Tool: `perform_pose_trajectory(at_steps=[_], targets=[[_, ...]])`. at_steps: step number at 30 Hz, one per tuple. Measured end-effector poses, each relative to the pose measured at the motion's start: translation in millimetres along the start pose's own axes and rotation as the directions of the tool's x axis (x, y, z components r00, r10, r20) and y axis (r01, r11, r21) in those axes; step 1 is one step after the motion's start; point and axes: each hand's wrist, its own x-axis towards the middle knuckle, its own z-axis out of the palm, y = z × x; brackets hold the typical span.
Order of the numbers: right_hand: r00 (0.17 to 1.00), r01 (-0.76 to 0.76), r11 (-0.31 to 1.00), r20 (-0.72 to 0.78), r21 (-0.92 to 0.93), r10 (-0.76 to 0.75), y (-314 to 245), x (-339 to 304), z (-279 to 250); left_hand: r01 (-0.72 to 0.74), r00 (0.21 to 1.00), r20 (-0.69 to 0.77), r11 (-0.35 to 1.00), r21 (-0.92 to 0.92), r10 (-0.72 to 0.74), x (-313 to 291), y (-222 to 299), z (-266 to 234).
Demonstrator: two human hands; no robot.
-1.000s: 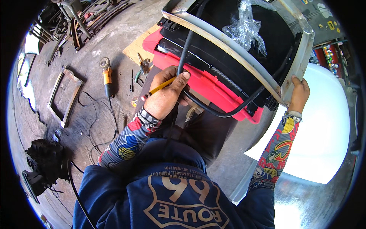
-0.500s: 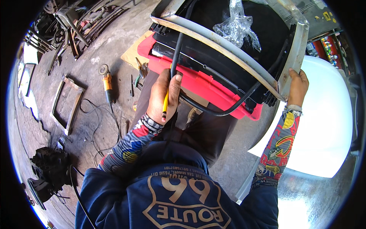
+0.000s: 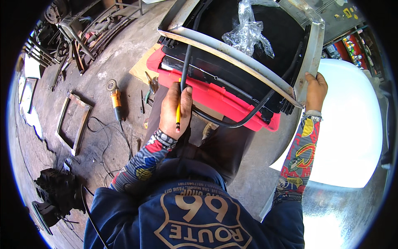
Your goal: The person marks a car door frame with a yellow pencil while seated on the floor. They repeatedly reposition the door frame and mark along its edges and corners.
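Note:
My left hand (image 3: 175, 108) is closed around a black bent tube (image 3: 187, 66), with a yellow pencil (image 3: 178, 116) also tucked in its grip. The tube curves down and round toward the right, in front of a red plastic panel (image 3: 215, 99). My right hand (image 3: 316, 90) grips the corner of a bare metal frame (image 3: 244, 58), fingers on its outer side. The frame lies over a black seat-like body (image 3: 219, 18) with crumpled clear plastic (image 3: 248, 35) on it. A coil spring (image 3: 234, 87) stretches along a thin wire near the red panel.
An orange angle grinder (image 3: 116, 99) with its cord lies on the concrete floor at left, beside a rusty rectangular frame (image 3: 66, 124). Pliers (image 3: 151, 83) rest by cardboard. A large white sheet (image 3: 348, 124) stands at right. Dark machinery (image 3: 58, 186) sits lower left; scrap metal (image 3: 95, 41) lies beyond.
The metal frame, black body and red panel have shifted slightly to the left in view, along with my right hand. Both hands keep their grips.

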Motion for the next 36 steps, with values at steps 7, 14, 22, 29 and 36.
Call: perform_pose_trajectory(at_steps=[7, 14, 22, 29, 36], targets=[[1.0, 0.017, 0.999, -0.025, -0.051, -0.018, -2.9, -4.2, 0.3, -0.489, 0.773, -0.298, 0.826, 0.28, 0.559, -5.1, 35.1, -0.5], [1.0, -0.018, 0.999, -0.017, -0.042, 0.017, -10.9, -6.8, 1.0, -0.785, 0.614, 0.237, 0.552, 0.281, 0.753, -4.8, 42.0, 38.1], [1.0, 0.0, 0.998, -0.02, -0.06, -0.001, -9.0, -7.7, 1.0, -0.803, 0.557, 0.199, 0.462, 0.375, 0.806, -0.5, 25.8, 49.0], [1.0, 0.014, 0.998, 0.003, -0.054, -0.014, -4.3, -5.0, -0.3, -0.796, 0.564, 0.196, 0.465, 0.388, 0.802, -3.4, 23.2, 51.0], [0.999, 0.011, 0.995, 0.049, -0.095, -0.006, 5.0, 1.8, -4.9, -0.758, 0.642, 0.25, 0.549, 0.353, 0.725, -6.4, 42.2, 41.3]])
